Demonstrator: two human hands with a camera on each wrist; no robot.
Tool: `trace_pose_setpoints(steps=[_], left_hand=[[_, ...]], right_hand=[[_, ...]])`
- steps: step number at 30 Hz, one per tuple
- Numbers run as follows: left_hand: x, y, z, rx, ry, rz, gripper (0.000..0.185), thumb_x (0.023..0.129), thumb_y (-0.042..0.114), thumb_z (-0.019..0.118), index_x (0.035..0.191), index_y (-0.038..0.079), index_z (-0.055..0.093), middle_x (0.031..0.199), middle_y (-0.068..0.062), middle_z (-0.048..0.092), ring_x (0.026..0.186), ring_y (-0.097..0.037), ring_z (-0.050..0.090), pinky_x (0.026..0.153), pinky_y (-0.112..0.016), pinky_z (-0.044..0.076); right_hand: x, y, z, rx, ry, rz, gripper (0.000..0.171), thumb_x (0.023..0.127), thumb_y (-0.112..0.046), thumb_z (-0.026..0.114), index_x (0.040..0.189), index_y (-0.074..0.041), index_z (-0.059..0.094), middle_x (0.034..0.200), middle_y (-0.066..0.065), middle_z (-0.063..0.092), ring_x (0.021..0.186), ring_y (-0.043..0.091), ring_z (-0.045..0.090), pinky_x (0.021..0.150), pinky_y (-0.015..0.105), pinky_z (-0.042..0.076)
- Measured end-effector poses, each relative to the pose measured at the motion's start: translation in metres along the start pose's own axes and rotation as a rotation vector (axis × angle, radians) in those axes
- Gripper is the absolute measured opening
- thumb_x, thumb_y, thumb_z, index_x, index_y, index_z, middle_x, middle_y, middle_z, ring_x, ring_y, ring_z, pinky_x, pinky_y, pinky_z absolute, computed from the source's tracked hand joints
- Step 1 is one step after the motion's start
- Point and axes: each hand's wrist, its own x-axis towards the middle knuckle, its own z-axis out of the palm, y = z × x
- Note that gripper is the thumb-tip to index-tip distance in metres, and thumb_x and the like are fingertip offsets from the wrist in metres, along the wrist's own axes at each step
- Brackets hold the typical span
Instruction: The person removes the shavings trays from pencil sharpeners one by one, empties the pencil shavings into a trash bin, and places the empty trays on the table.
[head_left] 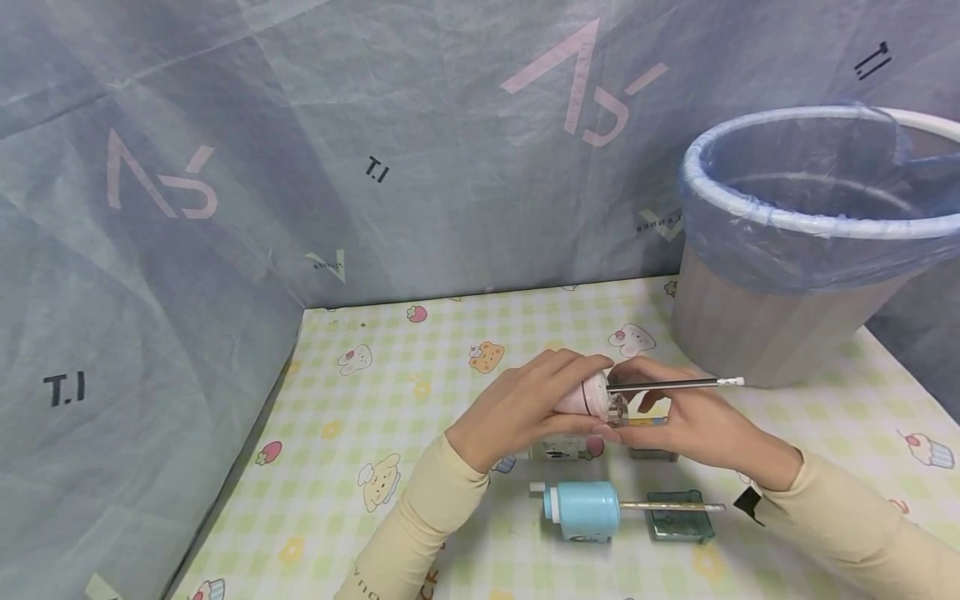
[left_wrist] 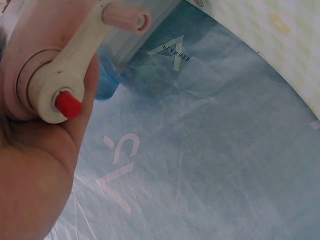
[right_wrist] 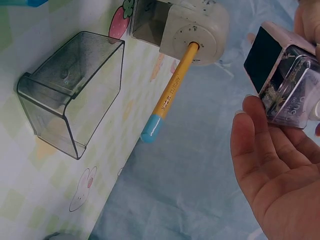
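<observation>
My left hand grips a pink pencil sharpener, raised over the table. Its cream crank and red button face the left wrist camera. A dark pencil sticks out of the sharpener toward the right. My right hand pinches the sharpener's clear shavings drawer, which holds some shavings and sits partly out of the pink body. Below the hands stands a white sharpener with a yellow pencil in it, its drawer slot showing hollow.
Beside the white sharpener lies a smoky clear drawer. Nearer the front stand a blue sharpener with a gold pencil and a green drawer. A large bin with a blue bag is at the back right. Grey fabric surrounds the table.
</observation>
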Motion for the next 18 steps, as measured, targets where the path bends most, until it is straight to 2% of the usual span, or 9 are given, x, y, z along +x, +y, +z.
trace_pose_setpoints(steps=[7,18], left_hand=[[-0.0003,-0.0005,0.0003,0.015,-0.001,-0.003,0.065,0.097,0.041,0.078,0.152,0.016,0.056,0.132,0.0,0.066,0.113,-0.013,0.062,0.083,-0.028,0.053],[-0.0013,-0.0011,-0.0001,0.01,0.0,-0.008,0.067,0.096,0.041,0.079,0.153,0.016,0.055,0.13,0.001,0.066,0.112,-0.011,0.062,0.082,-0.026,0.052]], right_hand=[[-0.0023,0.0008,-0.0016,-0.025,-0.001,0.025,0.042,0.091,-0.027,0.087,0.128,-0.025,0.067,0.122,-0.009,0.07,0.111,0.01,0.067,0.079,0.032,0.058],[-0.0041,0.0012,-0.0051,-0.025,0.004,0.002,0.042,0.089,-0.025,0.089,0.126,-0.023,0.068,0.121,-0.011,0.069,0.109,0.008,0.065,0.08,0.031,0.058]])
